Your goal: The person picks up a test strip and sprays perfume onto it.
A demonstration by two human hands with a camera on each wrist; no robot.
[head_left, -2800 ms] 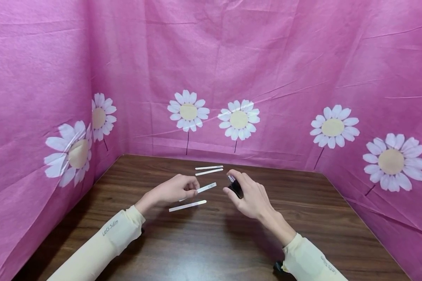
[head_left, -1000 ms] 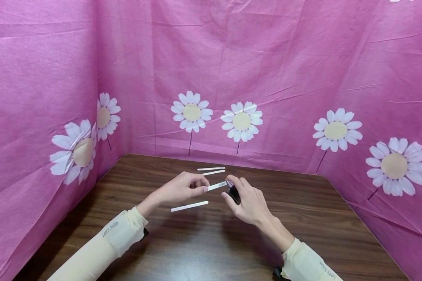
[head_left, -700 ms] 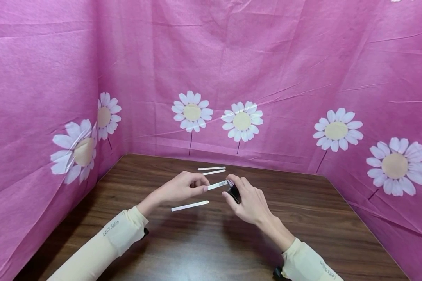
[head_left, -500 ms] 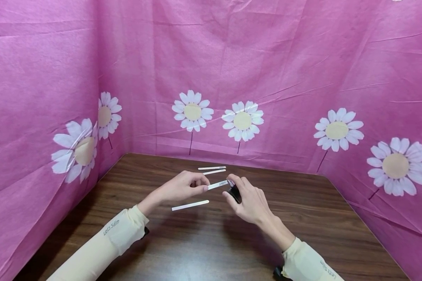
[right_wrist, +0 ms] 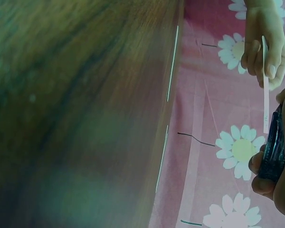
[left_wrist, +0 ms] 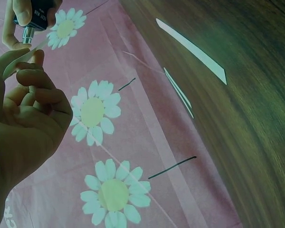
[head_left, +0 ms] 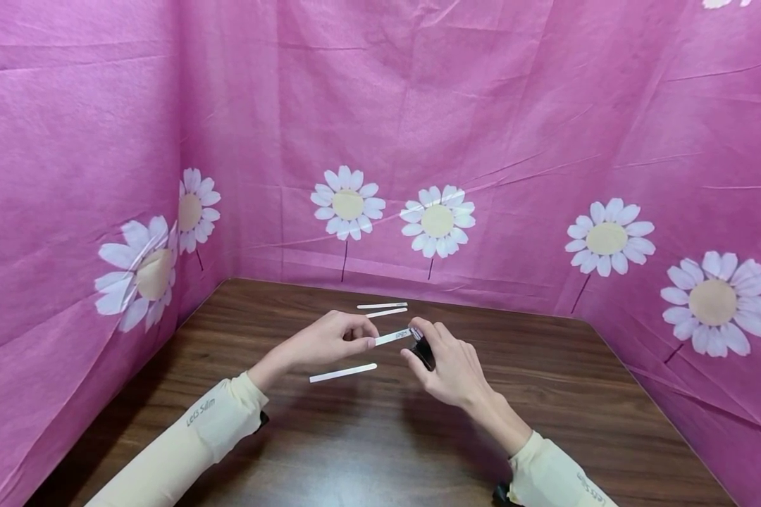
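Between thumb and fingers my left hand [head_left: 330, 338] pinches a white paper perfume test strip [head_left: 393, 337], held above the table with its printed end pointing right. My right hand [head_left: 453, 362] grips a dark perfume spray bottle [head_left: 422, 352], index finger over the top. In the left wrist view the bottle [left_wrist: 36, 20] shows light lettering, and its silver spray nozzle [left_wrist: 28, 35] is close to the strip. The right wrist view has the strip's printed end beside the bottle [right_wrist: 274, 152]; whether they touch I cannot tell.
Another white strip [head_left: 342, 373] lies on the brown wooden table [head_left: 330, 451] in front of my left hand. Two more strips, a farther one [head_left: 382, 305] and a nearer one [head_left: 390, 311], lie toward the back. Pink cloth [head_left: 495, 105] with daisies surrounds the table.
Since the earliest frame my left hand has moved right, bringing the strip up to the bottle's top. During the last second both hands have stayed nearly still.
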